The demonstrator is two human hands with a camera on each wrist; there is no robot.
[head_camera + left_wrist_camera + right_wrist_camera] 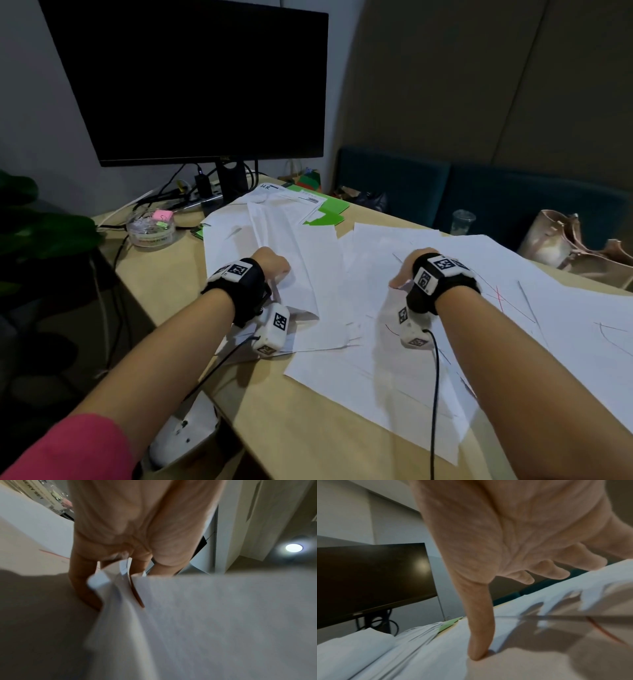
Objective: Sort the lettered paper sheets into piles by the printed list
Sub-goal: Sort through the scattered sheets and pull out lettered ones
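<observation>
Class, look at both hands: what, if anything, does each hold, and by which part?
The left hand pinches a few white paper sheets at their near edge. The right hand holds nothing; its thumb presses a flat white sheet.

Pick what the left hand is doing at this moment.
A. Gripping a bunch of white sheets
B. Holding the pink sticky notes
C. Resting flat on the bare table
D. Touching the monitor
A: in the left wrist view the left hand has its fingers curled round the gathered white sheets, away from the monitor and the pink sticky notes.
</observation>
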